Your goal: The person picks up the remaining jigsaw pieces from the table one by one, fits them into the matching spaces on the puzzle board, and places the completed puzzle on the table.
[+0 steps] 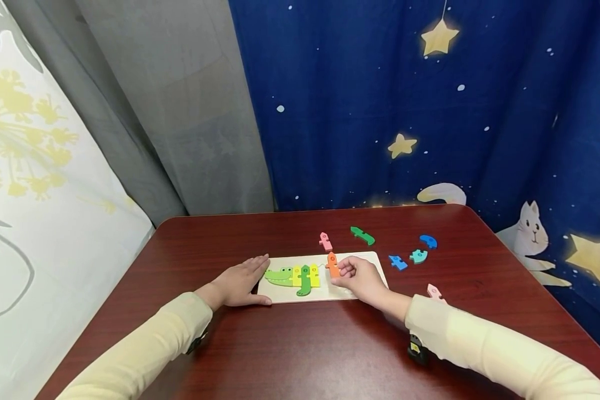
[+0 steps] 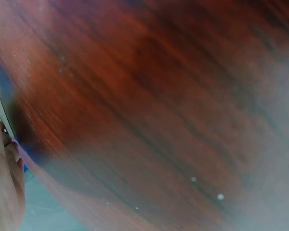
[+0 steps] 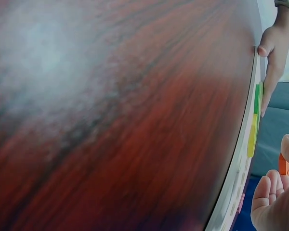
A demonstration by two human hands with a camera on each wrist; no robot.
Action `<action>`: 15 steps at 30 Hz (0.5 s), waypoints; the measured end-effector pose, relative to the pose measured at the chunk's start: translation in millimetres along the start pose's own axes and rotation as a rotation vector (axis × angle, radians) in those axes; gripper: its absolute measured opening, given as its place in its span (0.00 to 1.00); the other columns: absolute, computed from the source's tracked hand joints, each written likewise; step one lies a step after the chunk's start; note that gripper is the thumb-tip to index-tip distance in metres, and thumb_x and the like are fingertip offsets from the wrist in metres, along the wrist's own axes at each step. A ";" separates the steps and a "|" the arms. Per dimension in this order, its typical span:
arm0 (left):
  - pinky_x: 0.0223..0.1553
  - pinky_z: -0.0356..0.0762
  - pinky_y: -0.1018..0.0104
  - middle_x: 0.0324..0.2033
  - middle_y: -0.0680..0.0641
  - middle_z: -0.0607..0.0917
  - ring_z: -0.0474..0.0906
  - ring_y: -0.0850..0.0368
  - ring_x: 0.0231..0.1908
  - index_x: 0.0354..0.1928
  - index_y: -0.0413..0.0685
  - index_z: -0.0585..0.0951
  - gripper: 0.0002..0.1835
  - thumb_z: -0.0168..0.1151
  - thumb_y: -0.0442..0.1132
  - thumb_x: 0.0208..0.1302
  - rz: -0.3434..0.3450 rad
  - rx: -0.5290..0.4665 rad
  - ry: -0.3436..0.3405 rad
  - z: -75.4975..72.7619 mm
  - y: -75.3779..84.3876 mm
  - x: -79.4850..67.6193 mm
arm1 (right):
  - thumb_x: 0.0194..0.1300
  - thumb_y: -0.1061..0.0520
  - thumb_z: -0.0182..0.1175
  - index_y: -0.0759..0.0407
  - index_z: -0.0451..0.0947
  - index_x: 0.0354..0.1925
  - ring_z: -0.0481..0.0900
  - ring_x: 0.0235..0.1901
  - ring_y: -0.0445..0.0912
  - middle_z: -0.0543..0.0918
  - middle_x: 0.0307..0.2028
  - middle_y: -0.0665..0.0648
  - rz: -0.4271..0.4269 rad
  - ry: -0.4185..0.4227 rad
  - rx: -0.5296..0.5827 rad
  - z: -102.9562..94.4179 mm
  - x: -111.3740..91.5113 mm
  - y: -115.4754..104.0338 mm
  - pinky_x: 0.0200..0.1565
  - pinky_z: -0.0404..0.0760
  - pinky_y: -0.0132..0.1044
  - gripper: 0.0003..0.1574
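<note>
A pale puzzle board [image 1: 283,297] lies on the table, bearing a green crocodile head piece [image 1: 279,276], yellow pieces [image 1: 315,276] and a green piece with a leg [image 1: 305,280]. My left hand [image 1: 242,282] rests at the board's left end, its fingers extended. My right hand [image 1: 362,279] pinches an orange puzzle piece [image 1: 332,265] between thumb and fingers over the board, to the right of the yellow pieces. The right wrist view shows the orange piece [image 3: 284,165] held above the board's surface. In the left wrist view only part of the left hand [image 2: 7,183] appears.
Beyond the board lie a pink piece [image 1: 325,241] and a green piece [image 1: 363,235]. To the right are blue pieces [image 1: 398,263] [image 1: 428,241], a teal piece [image 1: 418,256] and a light pink piece [image 1: 434,292], partly covered by the right sleeve. Curtains hang behind the dark red table [image 1: 290,355].
</note>
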State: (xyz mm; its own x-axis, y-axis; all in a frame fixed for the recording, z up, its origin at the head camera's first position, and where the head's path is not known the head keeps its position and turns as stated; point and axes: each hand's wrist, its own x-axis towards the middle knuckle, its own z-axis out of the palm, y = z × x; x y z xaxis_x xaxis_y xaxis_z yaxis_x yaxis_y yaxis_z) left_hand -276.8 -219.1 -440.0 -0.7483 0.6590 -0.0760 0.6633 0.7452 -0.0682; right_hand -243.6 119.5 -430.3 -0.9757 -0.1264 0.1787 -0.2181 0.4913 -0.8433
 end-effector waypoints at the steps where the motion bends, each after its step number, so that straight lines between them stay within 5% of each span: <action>1: 0.70 0.51 0.55 0.74 0.40 0.51 0.48 0.49 0.73 0.75 0.37 0.51 0.60 0.39 0.81 0.56 -0.001 -0.002 -0.001 -0.3 0.1 -0.2 | 0.48 0.62 0.77 0.61 0.79 0.33 0.74 0.27 0.43 0.78 0.25 0.50 -0.002 -0.003 0.009 1.3 0.5 -0.2 0.31 0.74 0.31 0.16; 15: 0.69 0.52 0.54 0.74 0.40 0.52 0.49 0.48 0.73 0.75 0.38 0.52 0.60 0.40 0.81 0.56 -0.012 -0.019 -0.009 -3.6 2.5 -1.3 | 0.48 0.62 0.77 0.62 0.79 0.34 0.74 0.27 0.43 0.78 0.26 0.51 0.019 -0.013 0.036 14.4 10.9 -4.3 0.32 0.75 0.32 0.16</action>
State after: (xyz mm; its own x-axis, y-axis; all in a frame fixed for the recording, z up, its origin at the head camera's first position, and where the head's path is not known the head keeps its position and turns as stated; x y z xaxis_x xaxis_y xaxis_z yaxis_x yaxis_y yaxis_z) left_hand -274.2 -217.8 -436.5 -0.7558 0.6494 -0.0838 0.6541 0.7548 -0.0500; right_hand -253.1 103.6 -432.1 -0.9794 -0.1287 0.1557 -0.1982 0.4621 -0.8644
